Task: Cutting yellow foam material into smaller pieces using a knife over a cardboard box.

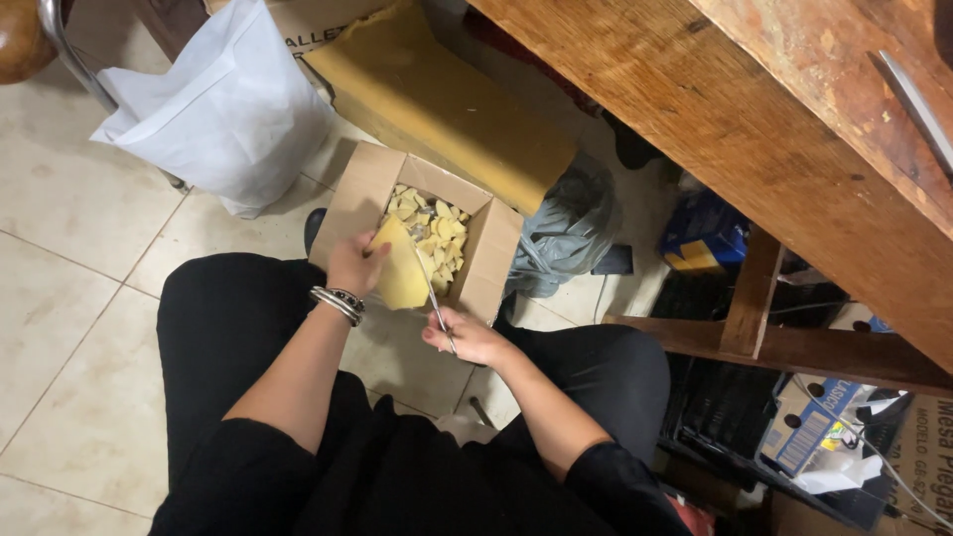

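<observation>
I sit with my knees apart over a small open cardboard box [359,195] that holds several pale yellow chunks [440,231]. My left hand [354,262], with bracelets at the wrist, grips a flat yellow slab [402,270] above the box's near edge. My right hand [465,335] is closed on the handle of a thin metal knife [431,287] whose blade lies against the slab's right side.
A white bag [223,109] stands at the left on the tiled floor [60,328]. A large yellow block [447,104] lies behind the box, a grey plastic bag [571,233] beside it. A wooden table [764,119] overhangs at right, with boxes and cables beneath.
</observation>
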